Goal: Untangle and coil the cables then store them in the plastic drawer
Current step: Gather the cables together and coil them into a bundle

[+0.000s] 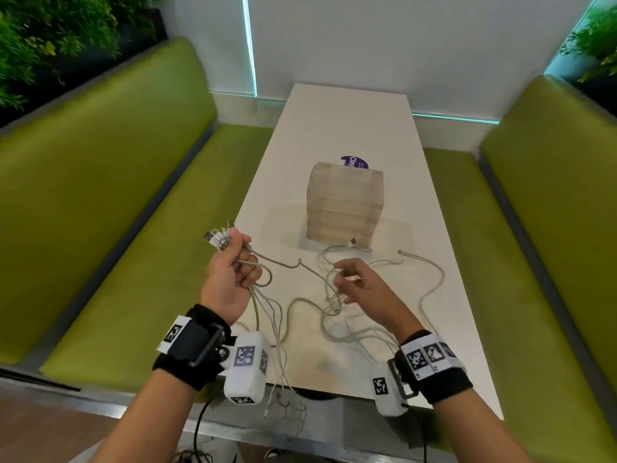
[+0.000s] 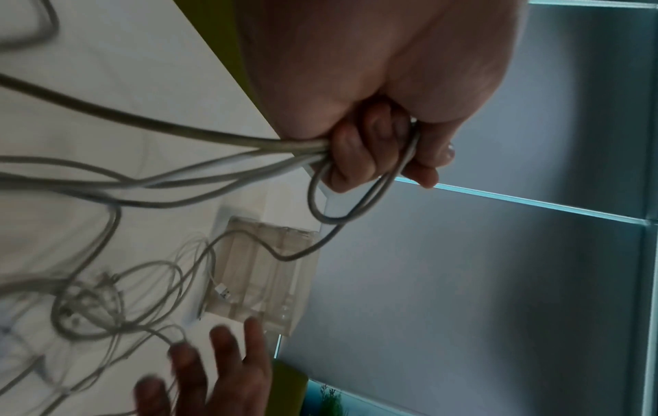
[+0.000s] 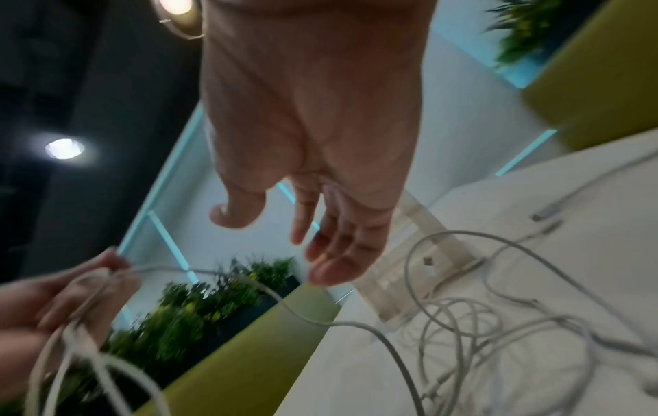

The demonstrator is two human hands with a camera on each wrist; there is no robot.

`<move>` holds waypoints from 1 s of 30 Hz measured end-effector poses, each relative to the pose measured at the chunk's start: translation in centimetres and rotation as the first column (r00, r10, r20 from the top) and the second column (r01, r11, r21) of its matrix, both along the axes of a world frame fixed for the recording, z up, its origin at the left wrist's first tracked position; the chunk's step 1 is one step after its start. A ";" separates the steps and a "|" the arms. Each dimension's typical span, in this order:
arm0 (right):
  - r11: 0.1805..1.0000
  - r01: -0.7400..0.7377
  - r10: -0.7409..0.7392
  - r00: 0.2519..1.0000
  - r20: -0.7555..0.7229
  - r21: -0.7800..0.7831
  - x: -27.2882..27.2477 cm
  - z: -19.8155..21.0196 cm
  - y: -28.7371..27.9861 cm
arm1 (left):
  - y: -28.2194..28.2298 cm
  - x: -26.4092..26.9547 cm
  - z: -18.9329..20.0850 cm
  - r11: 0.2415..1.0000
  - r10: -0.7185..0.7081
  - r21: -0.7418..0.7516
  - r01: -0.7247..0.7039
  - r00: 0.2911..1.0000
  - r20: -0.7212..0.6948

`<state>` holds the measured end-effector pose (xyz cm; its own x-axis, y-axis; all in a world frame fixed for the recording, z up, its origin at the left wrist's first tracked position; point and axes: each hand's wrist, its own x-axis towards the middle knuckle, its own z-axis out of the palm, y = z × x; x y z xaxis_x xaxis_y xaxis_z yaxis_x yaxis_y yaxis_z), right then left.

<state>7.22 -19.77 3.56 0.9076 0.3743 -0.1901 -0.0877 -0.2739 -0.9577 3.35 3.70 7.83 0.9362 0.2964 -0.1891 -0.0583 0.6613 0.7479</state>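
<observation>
My left hand (image 1: pixel 233 265) (image 2: pixel 370 146) is raised over the table's left edge, fist closed round a bunch of white cables, their plugs (image 1: pixel 217 236) sticking out above the fist. The strands trail down into a tangle of white cables (image 1: pixel 334 305) (image 3: pixel 480 337) (image 2: pixel 92 304) on the white table (image 1: pixel 350 128). My right hand (image 1: pixel 357 282) (image 3: pixel 320 225) hovers over the tangle with fingers spread and relaxed, holding nothing. A translucent plastic drawer unit (image 1: pixel 345 202) (image 2: pixel 263 270) (image 3: pixel 420 270) stands mid-table, all drawers closed, a USB plug (image 1: pixel 352 242) lying at its front.
Green bench seats (image 1: pixel 110 202) (image 1: pixel 534 228) flank the narrow table. A purple round sticker (image 1: pixel 354 162) shows behind the drawer unit. Some cable ends (image 1: pixel 280 402) hang over the table's near edge. Plants (image 1: pixel 50 35) line the back corners.
</observation>
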 end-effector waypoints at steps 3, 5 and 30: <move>0.952 -0.091 0.144 0.976 0.164 -0.294 0.4 -1.0 1.4 | -0.5 0.0 0.2 0.999 -0.038 -0.011 0.038 0.999 0.004; 0.925 -0.146 0.220 0.958 0.183 -0.350 0.7 -1.4 2.0 | -0.6 -0.1 0.3 0.998 -0.062 -0.025 0.062 0.998 0.003; 0.953 -0.288 0.301 0.938 0.171 -0.096 -0.3 2.1 3.8 | -1.6 -0.6 1.5 0.977 -0.165 0.136 0.162 0.986 0.012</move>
